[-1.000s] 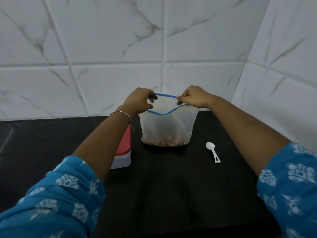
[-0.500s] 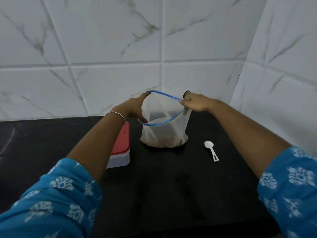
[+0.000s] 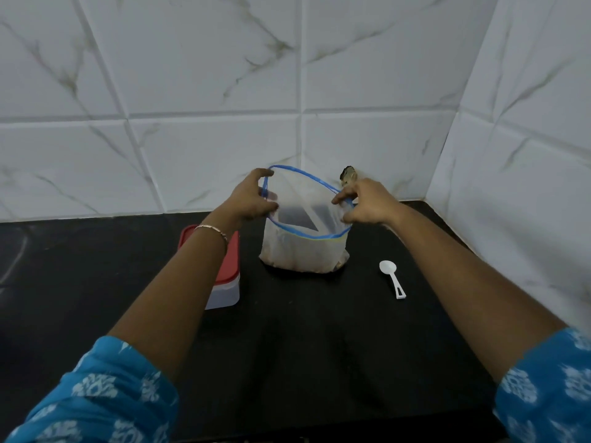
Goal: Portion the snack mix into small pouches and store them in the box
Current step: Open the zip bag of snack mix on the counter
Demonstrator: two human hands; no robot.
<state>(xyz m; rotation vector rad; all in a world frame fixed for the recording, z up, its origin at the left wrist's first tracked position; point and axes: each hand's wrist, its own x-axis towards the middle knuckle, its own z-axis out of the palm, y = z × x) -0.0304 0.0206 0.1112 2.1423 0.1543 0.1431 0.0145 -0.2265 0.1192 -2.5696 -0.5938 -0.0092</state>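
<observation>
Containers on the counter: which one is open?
The zip bag, its blue-edged mouth spread wide; the box to its left has its red lid on.

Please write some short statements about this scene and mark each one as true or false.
The clear plastic bag with a blue zip rim stands open on the black counter. True.
The white plastic spoon is inside the bag. False: it lies on the counter, right of the bag.
The left hand and the right hand both hold the bag's rim. True.
The translucent box has its red lid off. False: the lid is on.
</observation>
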